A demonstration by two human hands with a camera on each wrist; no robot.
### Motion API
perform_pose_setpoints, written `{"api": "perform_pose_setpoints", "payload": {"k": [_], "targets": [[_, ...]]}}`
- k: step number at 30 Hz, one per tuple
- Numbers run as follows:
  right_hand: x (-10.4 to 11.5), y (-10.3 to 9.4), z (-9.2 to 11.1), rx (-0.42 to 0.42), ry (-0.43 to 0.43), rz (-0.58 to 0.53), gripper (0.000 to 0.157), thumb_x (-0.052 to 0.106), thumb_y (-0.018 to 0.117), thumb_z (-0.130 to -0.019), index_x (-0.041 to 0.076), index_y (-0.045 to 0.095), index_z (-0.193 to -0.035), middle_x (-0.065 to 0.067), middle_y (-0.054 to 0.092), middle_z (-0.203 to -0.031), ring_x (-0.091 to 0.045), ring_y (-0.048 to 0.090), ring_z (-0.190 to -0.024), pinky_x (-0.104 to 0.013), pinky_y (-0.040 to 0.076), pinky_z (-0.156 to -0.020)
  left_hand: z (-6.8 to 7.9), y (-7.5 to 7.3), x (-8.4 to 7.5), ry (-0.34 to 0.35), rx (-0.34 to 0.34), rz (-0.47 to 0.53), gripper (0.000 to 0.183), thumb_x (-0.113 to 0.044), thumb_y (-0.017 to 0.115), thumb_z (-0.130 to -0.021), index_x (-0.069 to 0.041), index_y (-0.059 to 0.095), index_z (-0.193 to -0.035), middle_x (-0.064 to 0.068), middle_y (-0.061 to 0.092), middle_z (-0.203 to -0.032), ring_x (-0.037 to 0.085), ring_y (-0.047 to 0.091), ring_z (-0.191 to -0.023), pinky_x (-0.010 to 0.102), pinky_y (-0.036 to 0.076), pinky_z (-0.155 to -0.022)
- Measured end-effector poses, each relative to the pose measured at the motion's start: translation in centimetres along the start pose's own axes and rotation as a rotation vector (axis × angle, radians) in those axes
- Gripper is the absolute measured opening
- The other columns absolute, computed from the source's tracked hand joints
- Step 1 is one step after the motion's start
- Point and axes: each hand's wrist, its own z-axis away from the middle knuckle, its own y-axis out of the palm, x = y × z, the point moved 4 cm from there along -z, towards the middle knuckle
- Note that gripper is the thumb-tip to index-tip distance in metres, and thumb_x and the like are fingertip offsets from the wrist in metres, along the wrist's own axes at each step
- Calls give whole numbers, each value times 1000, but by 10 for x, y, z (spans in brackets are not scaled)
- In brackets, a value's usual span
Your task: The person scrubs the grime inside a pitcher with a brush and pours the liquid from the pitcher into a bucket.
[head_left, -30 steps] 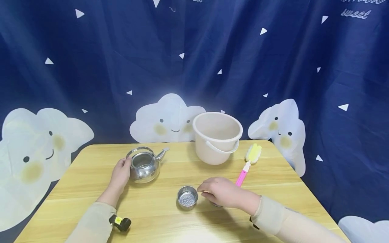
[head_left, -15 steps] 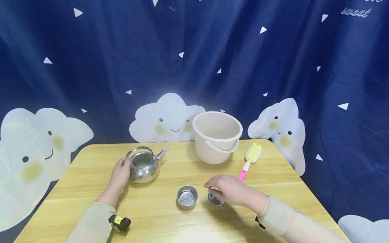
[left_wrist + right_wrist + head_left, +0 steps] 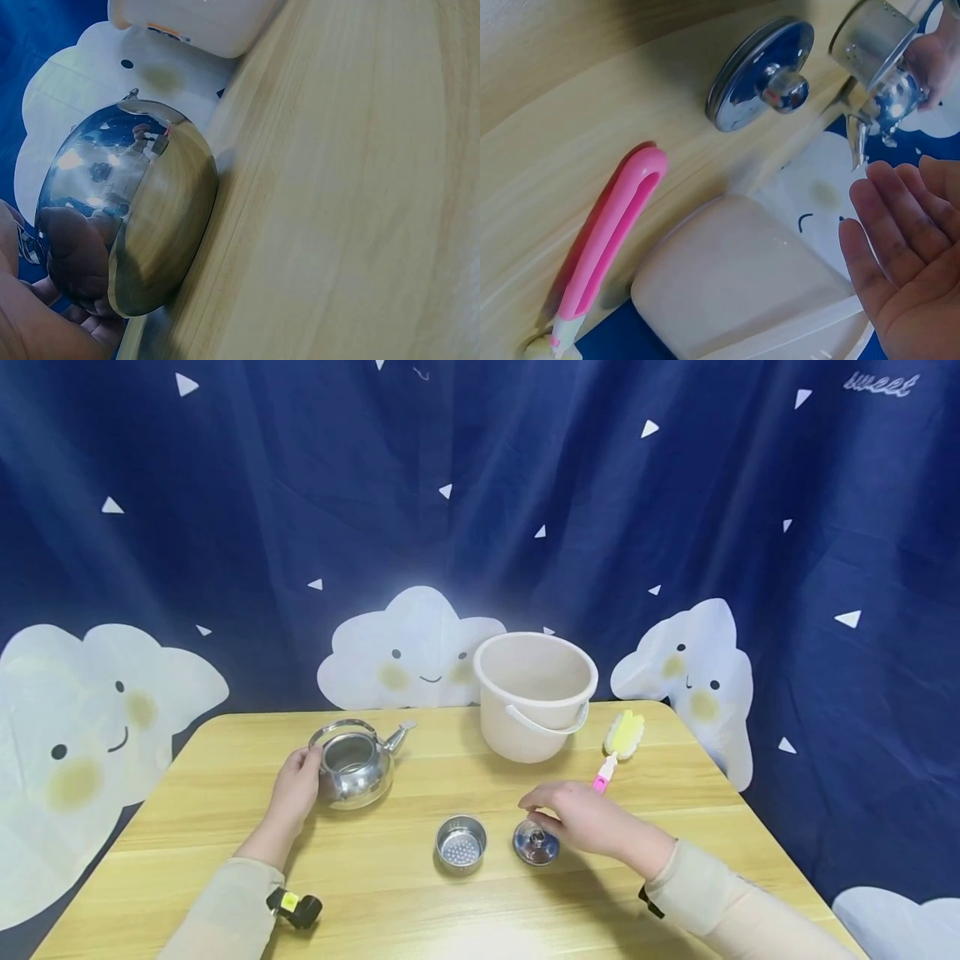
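A shiny steel kettle (image 3: 356, 777) without its lid stands at the left of the table, spout toward the right. My left hand (image 3: 296, 785) holds its left side near the handle's base; in the left wrist view the fingers lie against the kettle's round body (image 3: 135, 202). My right hand (image 3: 581, 817) hovers just above and right of the steel lid (image 3: 536, 843), which rests knob up. In the right wrist view its fingers (image 3: 900, 217) are extended, holding nothing, apart from the lid. A small perforated steel strainer cup (image 3: 461, 843) sits left of the lid.
A pale bucket (image 3: 525, 727) with a white handle stands at the table's back. Right of it lies a brush (image 3: 624, 735) with a yellow and white sponge head; its pink handle (image 3: 615, 232) reaches behind my right hand. A blue curtain (image 3: 480, 485) hangs beyond the table.
My right hand has drawn back to the right and slightly up from the strainer cup and lid, so the lid shows fully now. My left hand stays on the kettle.
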Motion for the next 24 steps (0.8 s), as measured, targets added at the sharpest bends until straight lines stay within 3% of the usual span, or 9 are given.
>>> {"api": "perform_pose_setpoints", "payload": {"k": [13, 16, 18, 24], "targets": [[-15, -5, 5, -19, 31, 28, 16, 8, 71, -92, 9, 75, -107, -1, 74, -105, -16, 70, -97, -34, 58, -86, 1, -1, -3, -3, -12, -2, 70, -52, 27, -106, 3, 33, -150, 26, 31, -157, 46, 22, -147, 60, 17, -119], [-19, -6, 8, -9, 60, 18, 16, 8, 70, -93, 7, 73, -109, -2, 74, -105, -9, 69, -83, -34, 58, -85, 1, -1, -3, -6, -11, -4, 70, -52, 27, -106, 3, 33, -150, 26, 31, -157, 46, 21, -147, 60, 16, -120], [-21, -7, 9, -7, 75, 17, 17, 8, 70, -93, 7, 73, -110, -2, 74, -105, -6, 67, -82, -35, 58, -85, 1, 0, -3, -7, -10, -4, 70, -52, 27, -106, 3, 34, -149, 26, 31, -157, 46, 21, -147, 61, 16, -120], [-29, -10, 12, -25, 86, 27, 17, 5, 71, -91, 5, 73, -108, -3, 74, -102, -17, 69, -93, -41, 58, -87, 1, 0, -2, -7, 1, -11, 72, -54, 25, -106, 3, 32, -150, 27, 30, -157, 46, 20, -147, 61, 16, -119]]}}
